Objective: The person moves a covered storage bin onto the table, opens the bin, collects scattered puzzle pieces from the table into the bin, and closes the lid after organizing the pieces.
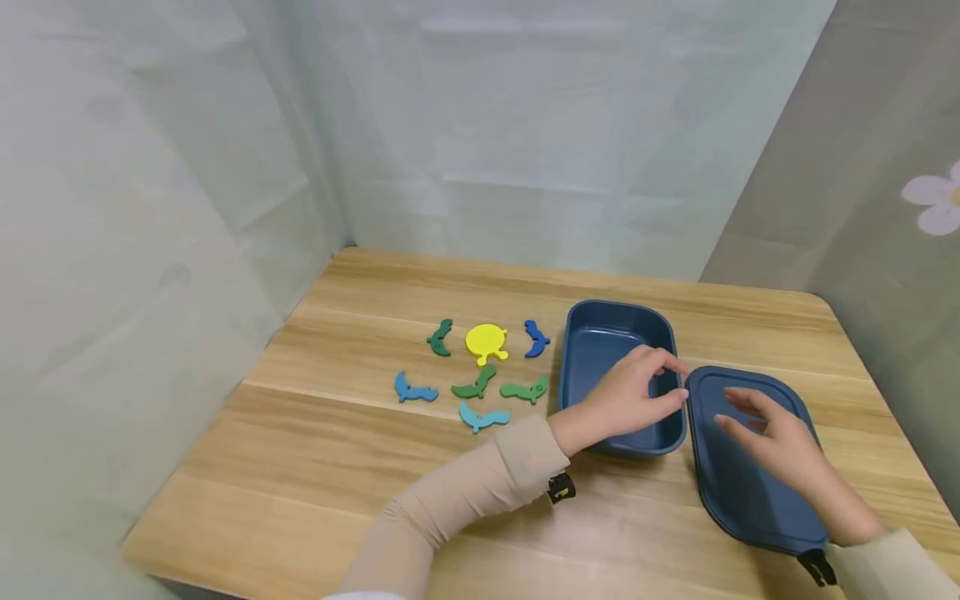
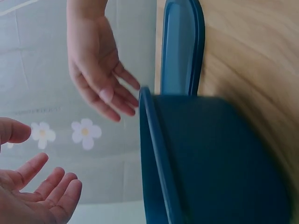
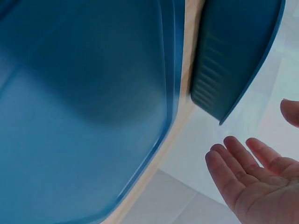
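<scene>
My left hand [image 1: 630,392] hangs over the right side of a dark blue rectangular box [image 1: 567,367], its fingers loosely bent and holding nothing. Inside, the visible floor of the box is bare, though hand and wrist hide part of it. To its right a matching blue lid [image 1: 750,492] lies flat on the table, close beside the box. Above that lid is my right hand [image 1: 780,442], thumb and fingers apart with nothing between them. In the left wrist view the left hand [image 2: 39,191] is beside the box rim; the right wrist view shows the right hand [image 3: 261,182] with parted fingers.
Left of the box lie a yellow round piece [image 1: 486,340] with small knobs and several curved flat pieces, among them a dark green piece [image 1: 441,338], a dark blue piece [image 1: 536,340] and a light blue piece [image 1: 482,418]. Pale curtains [image 1: 525,150] surround the wooden table [image 1: 300,467].
</scene>
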A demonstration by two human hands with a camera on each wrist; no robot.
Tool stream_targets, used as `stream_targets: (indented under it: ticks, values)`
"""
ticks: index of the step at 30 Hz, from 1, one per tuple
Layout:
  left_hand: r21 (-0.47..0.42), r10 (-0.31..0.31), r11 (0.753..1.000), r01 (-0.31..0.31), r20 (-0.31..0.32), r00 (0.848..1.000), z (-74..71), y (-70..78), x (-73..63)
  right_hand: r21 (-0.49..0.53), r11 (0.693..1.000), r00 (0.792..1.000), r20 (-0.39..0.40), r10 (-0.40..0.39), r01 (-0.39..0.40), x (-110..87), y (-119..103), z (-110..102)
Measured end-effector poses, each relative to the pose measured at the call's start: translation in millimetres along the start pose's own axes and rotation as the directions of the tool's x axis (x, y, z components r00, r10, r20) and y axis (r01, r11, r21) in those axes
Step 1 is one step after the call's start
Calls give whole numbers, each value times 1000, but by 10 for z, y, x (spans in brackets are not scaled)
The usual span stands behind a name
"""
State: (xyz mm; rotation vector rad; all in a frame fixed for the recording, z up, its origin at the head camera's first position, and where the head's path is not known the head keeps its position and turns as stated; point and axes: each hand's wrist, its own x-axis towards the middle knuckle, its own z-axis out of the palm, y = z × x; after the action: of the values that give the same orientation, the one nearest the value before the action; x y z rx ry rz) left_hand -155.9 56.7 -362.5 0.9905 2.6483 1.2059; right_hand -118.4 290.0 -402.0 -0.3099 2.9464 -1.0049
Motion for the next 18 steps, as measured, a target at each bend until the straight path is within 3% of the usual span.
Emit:
stream_targets:
  ticks: [4, 11, 18]
  values:
    - [-8, -36, 999, 36, -32, 999, -84, -47, -2, 8, 1000, 1000, 26, 0, 0, -12, -24, 31]
    - [61, -6, 998, 11, -82, 997, -267, -103, 42, 22, 1000, 999, 52, 1, -2, 6, -101, 92]
    - [74, -33, 996, 43, -129, 991, -398, -190, 33, 27, 999, 998, 58, -20, 19, 12, -193, 152]
